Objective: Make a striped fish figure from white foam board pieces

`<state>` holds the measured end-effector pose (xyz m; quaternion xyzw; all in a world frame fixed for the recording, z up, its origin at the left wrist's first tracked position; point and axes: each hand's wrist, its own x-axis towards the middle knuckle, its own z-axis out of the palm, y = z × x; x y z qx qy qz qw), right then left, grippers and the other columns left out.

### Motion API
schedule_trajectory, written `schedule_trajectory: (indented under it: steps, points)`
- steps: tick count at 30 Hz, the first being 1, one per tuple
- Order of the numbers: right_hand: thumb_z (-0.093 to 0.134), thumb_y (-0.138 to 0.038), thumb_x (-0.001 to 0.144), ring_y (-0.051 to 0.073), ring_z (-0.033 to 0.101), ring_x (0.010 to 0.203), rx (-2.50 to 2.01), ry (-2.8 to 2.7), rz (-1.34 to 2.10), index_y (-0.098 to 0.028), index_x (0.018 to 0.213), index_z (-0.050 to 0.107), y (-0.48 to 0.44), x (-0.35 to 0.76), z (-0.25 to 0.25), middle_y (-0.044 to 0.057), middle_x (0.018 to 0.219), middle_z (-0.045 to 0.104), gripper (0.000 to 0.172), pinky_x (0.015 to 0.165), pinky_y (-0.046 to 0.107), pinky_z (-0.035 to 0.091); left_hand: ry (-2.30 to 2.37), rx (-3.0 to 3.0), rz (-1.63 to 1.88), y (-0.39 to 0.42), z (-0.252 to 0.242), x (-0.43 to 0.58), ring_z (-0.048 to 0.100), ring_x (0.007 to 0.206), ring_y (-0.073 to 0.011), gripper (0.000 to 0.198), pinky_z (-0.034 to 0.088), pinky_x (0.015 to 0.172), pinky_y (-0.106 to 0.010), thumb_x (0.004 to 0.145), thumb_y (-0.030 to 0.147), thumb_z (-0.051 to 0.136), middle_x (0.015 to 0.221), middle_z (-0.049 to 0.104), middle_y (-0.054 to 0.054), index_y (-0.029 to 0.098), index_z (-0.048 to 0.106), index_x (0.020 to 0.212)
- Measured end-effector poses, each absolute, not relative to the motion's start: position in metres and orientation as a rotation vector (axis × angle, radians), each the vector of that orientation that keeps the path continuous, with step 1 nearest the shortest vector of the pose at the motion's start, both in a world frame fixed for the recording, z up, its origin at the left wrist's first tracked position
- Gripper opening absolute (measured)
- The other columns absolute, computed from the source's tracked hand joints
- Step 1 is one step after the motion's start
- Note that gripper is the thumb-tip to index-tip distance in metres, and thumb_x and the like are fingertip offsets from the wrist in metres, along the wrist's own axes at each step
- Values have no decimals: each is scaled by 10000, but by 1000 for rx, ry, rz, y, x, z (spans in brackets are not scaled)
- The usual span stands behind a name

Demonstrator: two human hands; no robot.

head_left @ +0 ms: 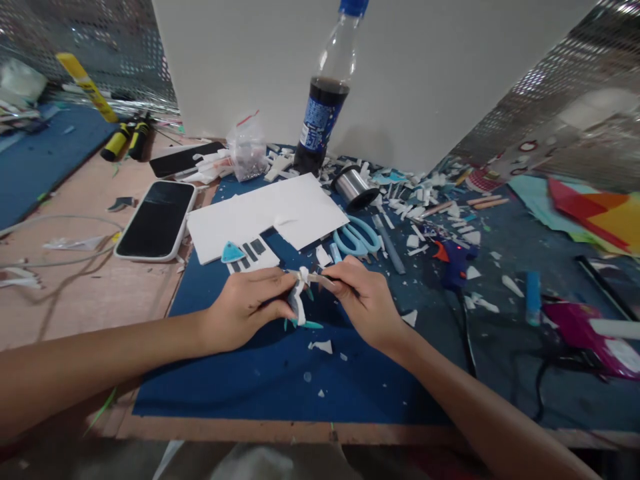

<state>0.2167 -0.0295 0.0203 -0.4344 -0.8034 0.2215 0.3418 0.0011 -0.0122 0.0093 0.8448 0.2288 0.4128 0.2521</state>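
Observation:
My left hand [255, 307] is closed, pinching a small curved white-and-grey foam piece [299, 303] above the blue mat [240, 387]. Between the thumb and fingers of my right hand [367, 300] is a thin, flat, light-coloured strip [320, 280]; its exact kind does not show. The strip's end meets the top of the foam piece. Teal pointed bits [311, 325] show just beneath the foam. Close by my left hand lie a blue-topped triangular piece [232, 252] and a white card with dark stripes [255, 255].
Beyond the hands are a white board [245, 217], light-blue scissors [357, 237], a wire spool [355, 187] and a cola bottle [323, 113]. A phone [156, 221] lies left. At right are a blue glue gun [456, 260], a magenta tool [590, 337] and scattered white scraps.

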Motion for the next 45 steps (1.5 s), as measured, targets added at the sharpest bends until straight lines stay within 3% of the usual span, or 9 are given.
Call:
schedule_trajectory:
  steps: [6,12,17,23,27,32,36,41,45]
  points:
    - [392,-383,970,134,482,606,-1153,-2081,665,-194,814,602,-29,215,20,10,645,594,323,619,272,387,345,2496,1056,-15,6,7,627,644,-122,258,542,607,-191,991,291,401,726,627,-55,103,554,1080]
    - [363,-430,972,99,384,501,-1360,-1847,787,-194,725,570,-28,219,22,-31,556,402,399,493,253,307,427,2466,1091,-16,7,6,586,576,-89,266,520,560,-153,992,297,401,710,599,-43,89,535,1091]
    - [359,-445,971,95,290,426,-1400,-1719,834,-242,1050,619,-27,223,24,-58,513,312,339,426,250,259,541,2515,1120,-16,9,7,607,572,-88,318,526,553,-154,973,353,435,697,625,-38,76,573,1045]
    - [366,-295,972,164,554,645,-1464,-2041,428,-250,1168,591,-25,225,23,49,753,604,302,532,280,422,718,2534,1101,-17,6,6,608,563,-105,363,536,530,-195,952,408,472,672,639,-42,81,624,995]
    - [318,-304,990,104,425,409,-1564,-2085,547,-179,1329,460,-25,226,23,-21,546,512,388,405,234,314,807,2506,1098,-17,6,6,605,539,-113,387,524,506,-205,948,427,477,640,639,-43,83,654,955]
    - [350,-388,984,91,429,433,-1487,-2033,690,-161,1058,582,-27,222,28,-41,527,458,333,432,232,302,882,2386,1114,-16,8,7,611,531,-112,423,513,504,-197,922,474,506,636,660,-46,87,676,906]
    - [325,-408,988,83,407,473,-1341,-2020,820,-184,745,528,-28,219,27,-45,530,406,388,495,233,332,883,2300,1122,-14,9,6,604,516,-106,436,494,487,-189,915,481,513,621,661,-40,80,680,891]
    - [299,-366,997,105,458,541,-1273,-2135,723,-192,716,500,-30,219,27,-15,588,471,387,533,240,354,864,2213,1110,-13,9,5,624,541,-114,423,492,500,-191,905,497,523,645,677,-39,106,683,898]
    - [343,-307,984,138,482,621,-1168,-2255,515,-187,830,537,-30,219,28,26,684,543,275,551,254,368,858,2177,1115,-12,11,5,572,498,-89,436,448,466,-171,907,502,516,581,625,-15,125,644,731]
